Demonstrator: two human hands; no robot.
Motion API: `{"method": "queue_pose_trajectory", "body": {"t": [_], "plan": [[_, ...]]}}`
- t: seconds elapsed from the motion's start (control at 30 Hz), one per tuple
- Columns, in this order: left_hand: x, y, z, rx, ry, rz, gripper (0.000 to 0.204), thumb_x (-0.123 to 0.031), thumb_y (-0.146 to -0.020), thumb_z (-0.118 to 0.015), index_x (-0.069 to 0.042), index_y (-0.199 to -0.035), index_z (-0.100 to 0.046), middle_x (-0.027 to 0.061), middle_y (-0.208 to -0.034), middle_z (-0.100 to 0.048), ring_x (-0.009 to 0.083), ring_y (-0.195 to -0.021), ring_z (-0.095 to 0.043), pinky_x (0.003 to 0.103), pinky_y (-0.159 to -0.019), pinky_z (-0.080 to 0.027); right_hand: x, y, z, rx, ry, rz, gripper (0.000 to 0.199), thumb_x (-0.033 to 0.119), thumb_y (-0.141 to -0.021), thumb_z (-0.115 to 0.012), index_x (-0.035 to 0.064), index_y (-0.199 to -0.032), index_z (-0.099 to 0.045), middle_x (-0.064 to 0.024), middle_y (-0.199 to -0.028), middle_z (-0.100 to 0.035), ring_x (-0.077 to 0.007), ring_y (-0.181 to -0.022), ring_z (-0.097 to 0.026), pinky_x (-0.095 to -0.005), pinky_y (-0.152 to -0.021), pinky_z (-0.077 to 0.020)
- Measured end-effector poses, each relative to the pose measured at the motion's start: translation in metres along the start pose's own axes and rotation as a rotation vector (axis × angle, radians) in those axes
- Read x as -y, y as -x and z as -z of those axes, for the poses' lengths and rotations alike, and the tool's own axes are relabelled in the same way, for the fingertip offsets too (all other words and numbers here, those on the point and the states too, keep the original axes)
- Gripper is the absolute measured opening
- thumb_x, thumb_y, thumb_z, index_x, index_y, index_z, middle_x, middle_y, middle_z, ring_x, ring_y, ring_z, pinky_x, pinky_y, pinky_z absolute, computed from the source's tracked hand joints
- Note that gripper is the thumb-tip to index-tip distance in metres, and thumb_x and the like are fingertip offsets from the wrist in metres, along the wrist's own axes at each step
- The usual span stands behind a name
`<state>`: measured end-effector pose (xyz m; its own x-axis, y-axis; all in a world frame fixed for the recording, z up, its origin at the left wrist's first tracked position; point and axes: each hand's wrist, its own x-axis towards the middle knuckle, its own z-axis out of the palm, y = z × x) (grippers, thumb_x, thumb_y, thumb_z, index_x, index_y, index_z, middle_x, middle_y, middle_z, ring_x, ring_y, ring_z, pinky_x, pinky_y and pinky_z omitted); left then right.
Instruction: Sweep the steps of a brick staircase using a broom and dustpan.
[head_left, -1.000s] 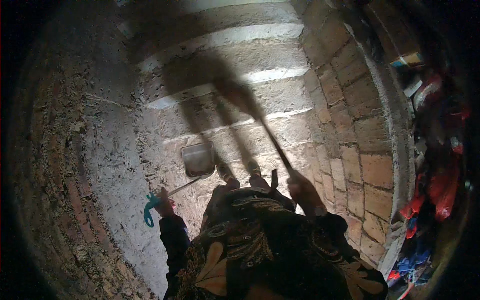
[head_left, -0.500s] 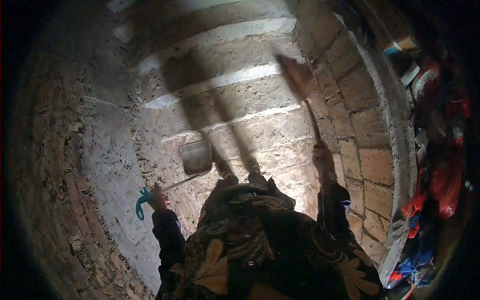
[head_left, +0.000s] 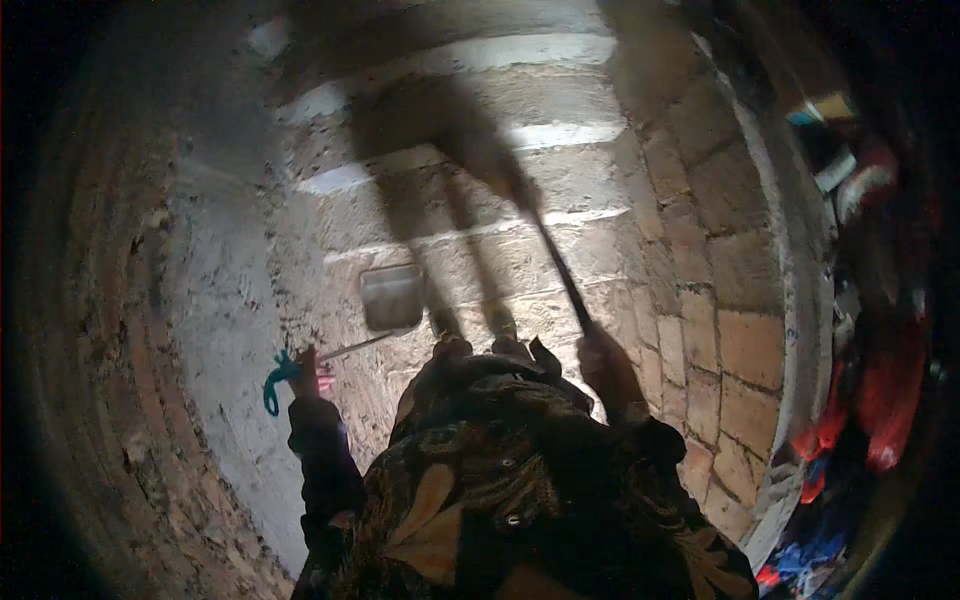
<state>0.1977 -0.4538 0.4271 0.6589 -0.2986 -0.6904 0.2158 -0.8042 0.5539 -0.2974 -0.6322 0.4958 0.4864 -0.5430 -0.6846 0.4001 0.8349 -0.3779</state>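
Note:
My right hand (head_left: pixel 608 372) is closed around the dark stick handle of a broom (head_left: pixel 558 255). The broom's wide brush end is raised over the steps ahead and blurred by motion. On the left, my left hand (head_left: pixel 308 378) grips the thin handle of a dustpan (head_left: pixel 392 300), a pale, squarish pan with a dark rim beside my feet. A teal cord loop (head_left: pixel 273 390) hangs at the top of that handle. What lies in the pan is too dim to make out.
Several stone steps (head_left: pixel 480 235) with pale edges stretch ahead. A rough plastered wall (head_left: pixel 225 300) stands close on the left, a brick wall (head_left: pixel 745 330) on the right. Red plastic bags (head_left: pixel 895 400) and other clutter lie beyond the right wall's ledge. My shoes (head_left: pixel 450 335) are near the centre.
The broom has swung from the right wall leftward over the steps, and my right hand has moved left and nearer to me. My left hand and the dustpan have shifted slightly.

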Motion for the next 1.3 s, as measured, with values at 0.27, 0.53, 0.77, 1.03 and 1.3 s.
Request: {"method": "queue_pose_trajectory", "body": {"t": [0.27, 0.53, 0.77, 1.03, 1.3], "plan": [[0.010, 0.002, -0.014, -0.106, 0.028, -0.097, 0.050, -0.053, -0.072, -0.049, -0.004, -0.075, -0.053, 0.0091, -0.057, -0.054, 0.0215, -0.044, -0.056, 0.027, -0.036, -0.041, 0.070, -0.069, 0.125, 0.214, -0.736, -0.114, 0.023, 0.027, -0.085, -0.042, 0.0061, -0.090, -0.048, 0.0018, -0.063, -0.045, -0.0094, -0.054, -0.044, -0.0220, -0.052, -0.0414], [-0.005, 0.027, -0.024, -0.177, 0.159, -0.237, 0.034, -0.036, -0.076, -0.053, -0.002, -0.071, -0.054, 0.0074, -0.047, -0.049, 0.0169, -0.033, -0.047, 0.026, -0.032, -0.038, 0.047, -0.133, 0.124, 0.181, -0.424, -0.339, 0.027, 0.037, -0.083, -0.041, 0.0127, -0.072, -0.046, 0.0059, -0.052, -0.039, -0.0075, -0.041, -0.037, -0.0215, -0.040, -0.0361], [-0.009, 0.023, -0.015, -0.208, 0.306, -0.226, 0.031, -0.032, -0.076, -0.056, -0.002, -0.070, -0.053, 0.0068, -0.048, -0.049, 0.0154, -0.035, -0.048, 0.026, -0.032, -0.039, -0.014, -0.175, 0.028, 0.174, -0.406, -0.561, 0.027, 0.032, -0.085, -0.041, 0.0062, -0.080, -0.044, 0.0021, -0.055, -0.038, -0.0081, -0.044, -0.038, -0.0216, -0.043, -0.0379], [-0.007, 0.008, -0.024, -0.172, 0.436, -0.277, 0.028, -0.032, -0.074, -0.059, -0.004, -0.077, -0.054, 0.0015, -0.051, -0.045, 0.0091, -0.041, -0.044, 0.024, -0.042, -0.043, -0.068, -0.168, -0.075, 0.181, 0.032, -0.443, 0.023, 0.022, -0.081, -0.051, 0.0041, -0.094, -0.048, -0.0072, -0.077, -0.052, -0.0102, -0.055, -0.049, -0.0203, -0.049, -0.0447], [-0.014, 0.001, -0.025, -0.285, 0.258, -0.325, 0.021, -0.025, -0.073, -0.061, -0.005, -0.073, -0.055, 0.0009, -0.054, -0.047, 0.0102, -0.044, -0.045, 0.024, -0.038, -0.041, -0.075, -0.107, -0.118, 0.279, 0.609, -0.259, 0.020, 0.020, -0.082, -0.048, 0.0071, -0.097, -0.049, -0.0010, -0.071, -0.048, -0.0069, -0.059, -0.045, -0.0203, -0.048, -0.0372]]}}
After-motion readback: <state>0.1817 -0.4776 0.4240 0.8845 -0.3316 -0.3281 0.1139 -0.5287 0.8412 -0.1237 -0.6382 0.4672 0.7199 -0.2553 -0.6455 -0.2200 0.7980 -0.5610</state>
